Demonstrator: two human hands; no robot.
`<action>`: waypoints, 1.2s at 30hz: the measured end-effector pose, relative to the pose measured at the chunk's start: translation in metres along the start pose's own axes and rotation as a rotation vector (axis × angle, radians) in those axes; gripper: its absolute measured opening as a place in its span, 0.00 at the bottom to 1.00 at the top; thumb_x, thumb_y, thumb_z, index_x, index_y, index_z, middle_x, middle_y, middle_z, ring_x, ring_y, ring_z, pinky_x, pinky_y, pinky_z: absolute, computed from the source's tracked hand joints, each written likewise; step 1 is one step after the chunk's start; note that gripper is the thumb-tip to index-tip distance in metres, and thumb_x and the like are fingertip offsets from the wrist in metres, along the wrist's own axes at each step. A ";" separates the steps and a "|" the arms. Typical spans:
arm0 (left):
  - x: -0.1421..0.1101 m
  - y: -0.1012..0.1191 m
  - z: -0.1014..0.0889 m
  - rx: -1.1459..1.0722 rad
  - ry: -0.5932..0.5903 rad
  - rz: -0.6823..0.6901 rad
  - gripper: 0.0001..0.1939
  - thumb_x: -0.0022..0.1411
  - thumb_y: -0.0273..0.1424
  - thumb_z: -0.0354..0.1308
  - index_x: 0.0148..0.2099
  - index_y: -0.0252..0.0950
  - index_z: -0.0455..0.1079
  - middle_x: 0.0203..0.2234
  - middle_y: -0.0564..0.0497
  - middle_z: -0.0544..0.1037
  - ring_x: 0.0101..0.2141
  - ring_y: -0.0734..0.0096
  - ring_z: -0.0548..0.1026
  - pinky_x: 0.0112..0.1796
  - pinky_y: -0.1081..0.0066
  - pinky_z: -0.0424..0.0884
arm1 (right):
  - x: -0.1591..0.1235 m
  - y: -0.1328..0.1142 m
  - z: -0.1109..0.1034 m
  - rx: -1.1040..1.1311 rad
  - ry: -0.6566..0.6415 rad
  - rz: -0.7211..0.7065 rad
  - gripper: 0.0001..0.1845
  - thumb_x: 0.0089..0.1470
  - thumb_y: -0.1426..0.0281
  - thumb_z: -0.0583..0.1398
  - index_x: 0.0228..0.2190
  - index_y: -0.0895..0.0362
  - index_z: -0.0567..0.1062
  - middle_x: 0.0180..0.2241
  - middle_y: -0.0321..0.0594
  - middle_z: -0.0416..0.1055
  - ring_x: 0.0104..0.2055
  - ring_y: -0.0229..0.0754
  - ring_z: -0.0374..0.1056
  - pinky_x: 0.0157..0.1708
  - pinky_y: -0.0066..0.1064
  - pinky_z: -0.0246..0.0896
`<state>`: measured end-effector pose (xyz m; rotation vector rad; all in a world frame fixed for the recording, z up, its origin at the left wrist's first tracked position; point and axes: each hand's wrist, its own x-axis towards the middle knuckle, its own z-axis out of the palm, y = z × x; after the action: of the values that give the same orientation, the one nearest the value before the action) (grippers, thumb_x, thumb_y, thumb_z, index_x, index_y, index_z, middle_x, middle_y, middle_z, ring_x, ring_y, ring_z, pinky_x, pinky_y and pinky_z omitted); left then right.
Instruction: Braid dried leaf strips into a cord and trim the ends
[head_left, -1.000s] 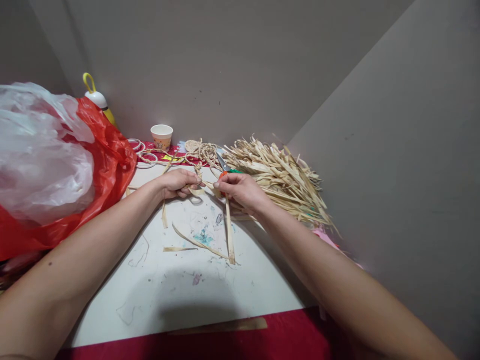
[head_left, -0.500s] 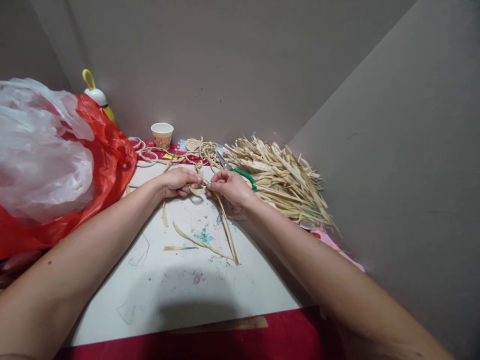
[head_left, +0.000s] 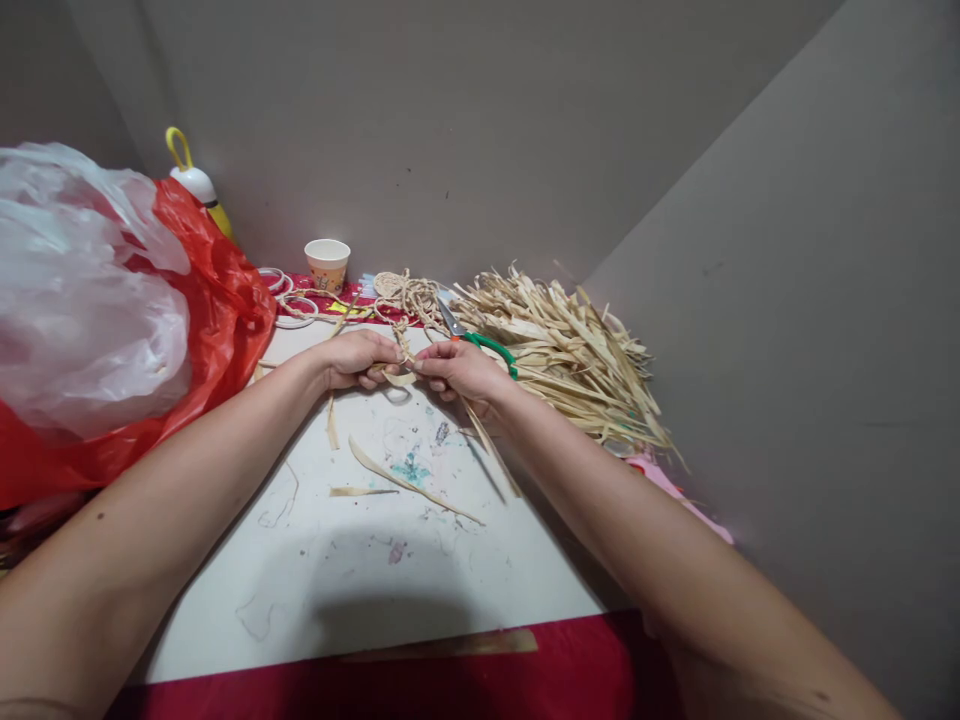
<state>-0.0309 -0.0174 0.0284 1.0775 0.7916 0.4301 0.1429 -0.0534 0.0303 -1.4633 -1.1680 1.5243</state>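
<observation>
My left hand (head_left: 361, 360) is closed in a pinch on pale dried straw strips, close to the near end of a braided straw cord (head_left: 403, 338). Just to its right, my right hand (head_left: 457, 372) also pinches the straw, and a long straw strip (head_left: 491, 450) trails from under it over the white board. The fingertips of both hands almost meet, and they partly hide the straw between them. Beyond my right hand lie scissors (head_left: 487, 350) with green handles. Loose straw pieces (head_left: 409, 487) rest on the board nearer to me.
A big heap of dried straw (head_left: 562, 350) lies at the right. A paper cup (head_left: 328, 268), white rings (head_left: 296, 310) and a coiled braid (head_left: 390, 285) stand along the back. Red and white plastic bags (head_left: 217, 290) crowd the left, before a yellow bottle (head_left: 196, 185). Grey walls enclose the back and right.
The long strip hanging from my right hand has swung to the right, off the loose piece on the board. Both hands keep nearly the same place and grip.
</observation>
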 end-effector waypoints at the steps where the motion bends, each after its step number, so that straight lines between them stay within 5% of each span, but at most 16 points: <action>1: 0.000 0.000 0.000 0.002 -0.001 0.002 0.14 0.56 0.23 0.58 0.20 0.30 0.62 0.11 0.57 0.58 0.11 0.88 0.50 0.13 0.83 0.45 | 0.000 -0.001 0.000 0.007 -0.006 0.011 0.11 0.43 0.75 0.67 0.25 0.59 0.68 0.14 0.29 0.64 0.12 0.25 0.51 0.10 0.17 0.40; 6: 0.000 0.000 -0.001 0.002 -0.007 0.003 0.13 0.56 0.21 0.57 0.20 0.30 0.62 0.10 0.57 0.58 0.11 0.88 0.51 0.13 0.83 0.45 | -0.002 -0.003 0.005 -0.047 -0.018 0.017 0.10 0.46 0.75 0.65 0.27 0.58 0.67 0.15 0.29 0.65 0.12 0.27 0.54 0.10 0.18 0.42; 10: 0.000 0.000 0.000 -0.013 0.015 -0.010 0.12 0.55 0.21 0.57 0.21 0.30 0.63 0.12 0.56 0.61 0.11 0.87 0.52 0.12 0.83 0.47 | -0.005 0.000 0.008 -0.202 0.032 -0.110 0.04 0.51 0.76 0.60 0.26 0.59 0.69 0.18 0.34 0.69 0.15 0.31 0.62 0.11 0.20 0.47; 17: 0.002 -0.002 -0.001 -0.010 0.028 0.023 0.09 0.56 0.18 0.55 0.24 0.28 0.67 0.15 0.53 0.65 0.12 0.87 0.55 0.13 0.82 0.49 | -0.003 0.002 -0.017 -0.591 0.252 -0.393 0.06 0.47 0.71 0.61 0.22 0.59 0.75 0.17 0.33 0.67 0.19 0.32 0.59 0.19 0.22 0.52; 21: 0.002 -0.002 -0.001 0.010 0.042 0.028 0.07 0.56 0.18 0.55 0.25 0.28 0.68 0.15 0.52 0.66 0.13 0.85 0.56 0.13 0.82 0.51 | -0.023 -0.017 -0.020 -0.394 0.265 -0.367 0.08 0.45 0.67 0.64 0.23 0.59 0.75 0.19 0.36 0.69 0.20 0.33 0.60 0.19 0.23 0.53; 28: 0.004 -0.004 -0.002 0.018 0.056 0.035 0.05 0.55 0.19 0.56 0.28 0.28 0.69 0.16 0.52 0.68 0.13 0.85 0.57 0.13 0.81 0.54 | -0.055 -0.038 -0.008 0.069 -0.070 -0.118 0.12 0.37 0.67 0.69 0.25 0.60 0.76 0.17 0.32 0.64 0.19 0.30 0.58 0.17 0.22 0.54; 36: 0.003 -0.004 0.000 0.001 0.056 0.039 0.09 0.54 0.20 0.59 0.24 0.30 0.65 0.14 0.54 0.66 0.13 0.86 0.56 0.13 0.82 0.51 | -0.020 -0.006 -0.003 -0.133 0.104 -0.227 0.09 0.38 0.69 0.67 0.20 0.59 0.72 0.15 0.31 0.64 0.16 0.29 0.55 0.16 0.22 0.51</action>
<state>-0.0292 -0.0175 0.0243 1.0866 0.8215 0.4949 0.1479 -0.0700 0.0431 -1.4234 -1.3440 1.2226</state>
